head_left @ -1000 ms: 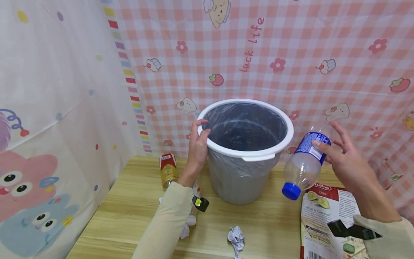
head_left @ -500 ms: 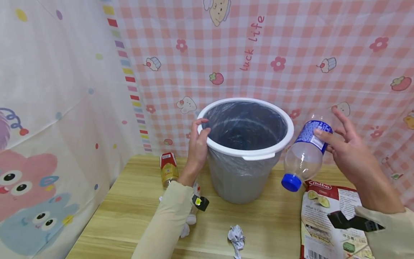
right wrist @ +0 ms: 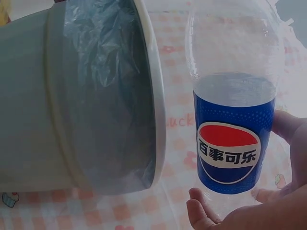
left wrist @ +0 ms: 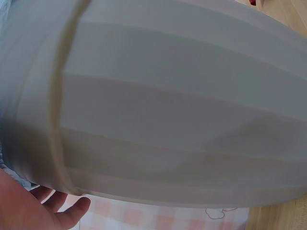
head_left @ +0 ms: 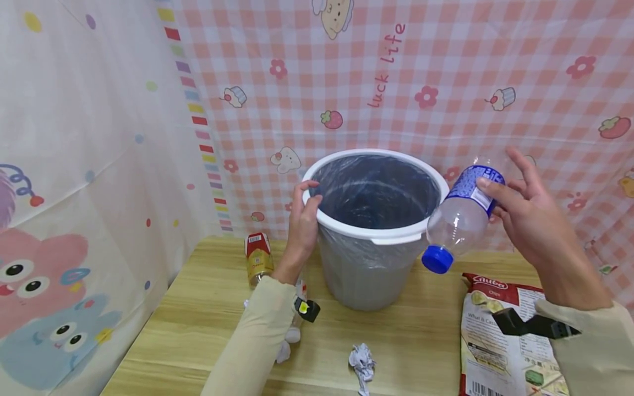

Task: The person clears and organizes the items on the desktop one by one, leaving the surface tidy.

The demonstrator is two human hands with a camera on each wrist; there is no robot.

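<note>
A grey trash bin (head_left: pixel 369 280) with a white rim and a clear plastic liner (head_left: pixel 346 176) stands upright on the wooden table. My left hand (head_left: pixel 303 220) grips the rim on its left side, thumb and fingers over the edge. To the right of the bin, my right hand (head_left: pixel 532 220) holds a clear plastic soda bottle (head_left: pixel 458 223) by its blue label, cap tilted down and left. The label's logo faces the right wrist camera, where the bottle (right wrist: pixel 230 134) is beside the bin (right wrist: pixel 105 110), apart from it. In the left wrist view the bin wall (left wrist: pixel 168 105) fills most of the picture.
A red and gold can (head_left: pixel 258 258) lies at the left. Partly behind the left forearm is another small bottle (head_left: pixel 293 334) with crumpled paper (head_left: pixel 283 353). More crumpled paper (head_left: pixel 362 363) sits in front of the bin, and a chips bag (head_left: pixel 495 335) lies at the right.
My right hand has lifted the bottle upward and slightly left, closer to the bin's rim. The left hand has stayed on the rim.
</note>
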